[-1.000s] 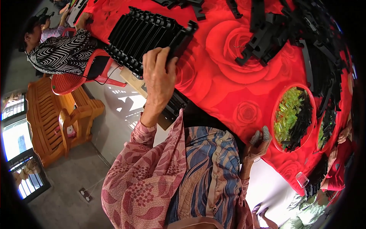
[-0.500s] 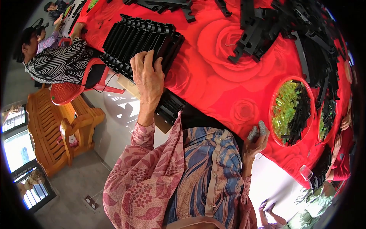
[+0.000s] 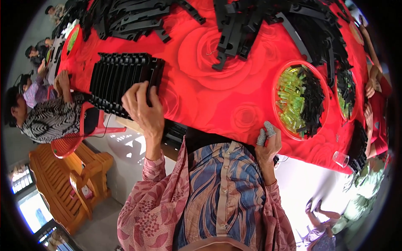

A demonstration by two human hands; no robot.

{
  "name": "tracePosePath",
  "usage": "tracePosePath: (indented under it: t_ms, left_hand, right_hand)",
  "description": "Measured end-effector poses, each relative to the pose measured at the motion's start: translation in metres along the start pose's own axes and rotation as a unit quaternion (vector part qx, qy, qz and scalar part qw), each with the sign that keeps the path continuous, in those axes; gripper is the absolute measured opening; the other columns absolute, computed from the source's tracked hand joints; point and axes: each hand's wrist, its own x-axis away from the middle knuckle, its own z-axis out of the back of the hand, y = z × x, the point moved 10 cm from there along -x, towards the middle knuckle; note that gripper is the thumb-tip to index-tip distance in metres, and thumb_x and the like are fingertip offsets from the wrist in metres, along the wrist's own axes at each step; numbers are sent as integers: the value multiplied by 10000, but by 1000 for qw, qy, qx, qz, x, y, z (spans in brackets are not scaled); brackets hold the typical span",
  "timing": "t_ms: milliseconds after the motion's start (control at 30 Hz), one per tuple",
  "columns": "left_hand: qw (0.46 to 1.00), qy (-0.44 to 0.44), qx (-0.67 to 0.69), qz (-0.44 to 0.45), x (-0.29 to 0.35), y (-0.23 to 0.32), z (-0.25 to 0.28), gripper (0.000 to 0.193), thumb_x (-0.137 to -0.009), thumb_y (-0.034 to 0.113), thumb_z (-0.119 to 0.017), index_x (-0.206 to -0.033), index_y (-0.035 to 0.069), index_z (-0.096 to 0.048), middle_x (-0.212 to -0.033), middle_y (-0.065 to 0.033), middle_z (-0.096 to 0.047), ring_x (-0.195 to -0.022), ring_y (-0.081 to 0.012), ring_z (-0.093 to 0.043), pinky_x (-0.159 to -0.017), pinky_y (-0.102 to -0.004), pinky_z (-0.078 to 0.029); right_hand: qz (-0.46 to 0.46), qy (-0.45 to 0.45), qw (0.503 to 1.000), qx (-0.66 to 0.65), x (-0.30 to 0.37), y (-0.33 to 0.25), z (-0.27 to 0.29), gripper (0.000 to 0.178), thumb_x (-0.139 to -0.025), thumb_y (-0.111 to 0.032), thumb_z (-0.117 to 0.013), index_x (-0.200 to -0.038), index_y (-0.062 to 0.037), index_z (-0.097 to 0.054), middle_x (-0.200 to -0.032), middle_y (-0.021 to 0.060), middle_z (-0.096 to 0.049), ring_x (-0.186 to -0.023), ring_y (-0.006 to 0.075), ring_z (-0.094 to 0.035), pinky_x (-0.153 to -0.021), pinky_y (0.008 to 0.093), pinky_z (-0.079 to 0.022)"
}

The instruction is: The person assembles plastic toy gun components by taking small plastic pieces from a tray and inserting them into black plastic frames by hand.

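Note:
A neat stack of long black plastic parts stands at the left on the table's near edge. My left hand lies on its right end, fingers bent over the edge and gripping it; the fingertips are partly hidden against the black. By the front edge of the table, my right hand rests with grey covers on two fingertips. Those fingers are slightly apart, with nothing visible between them. Just beyond it, a red round tray contains yellow-green clear pieces and small black pieces.
Loose black plastic parts lie heaped along the far side of the red tablecloth. A second red tray and a clear cup are at the right. People sit at both ends; a wooden bench stands at the lower left.
The whole view has shifted, so the table's far side and its heap show more. My left hand stays on the stack's right end; my right hand remains at the table edge.

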Motion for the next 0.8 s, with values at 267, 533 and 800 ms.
tracePosePath:
  t_ms: [267, 533, 800]
  left_hand:
    - [956, -202, 210, -36, 1, 105, -83, 451, -820, 140, -780, -1209, -6, -605, -1233, -202, -572, -1139, -380, -548, -973, -440, -468]
    - [939, -240, 195, -150, -28, 159, -120, 688, -834, 265, -778, -1349, -37, -436, -1273, -282, -492, -1151, -446, -504, -936, -485, -467]
    - [911, -244, 323, -82, -97, 147, -160, 719, -888, 373, -717, -1365, -78, -423, -1288, -309, -530, -1170, -456, -548, -961, -456, -467]
  right_hand:
    - [23, 28, 999, -14, -1, -4, 6, 271, -802, 51, -685, -1072, 32, -663, -991, 198, -643, -828, 369, -654, -685, 405, -547]
    - [21, 32, 999, -17, -4, -7, 9, 271, -767, 57, -688, -1037, 43, -672, -982, 191, -642, -827, 363, -655, -669, 401, -550]
    - [31, 38, 999, -12, -3, -6, 10, 243, -707, 58, -698, -945, 75, -650, -967, 202, -636, -821, 375, -641, -661, 414, -542]
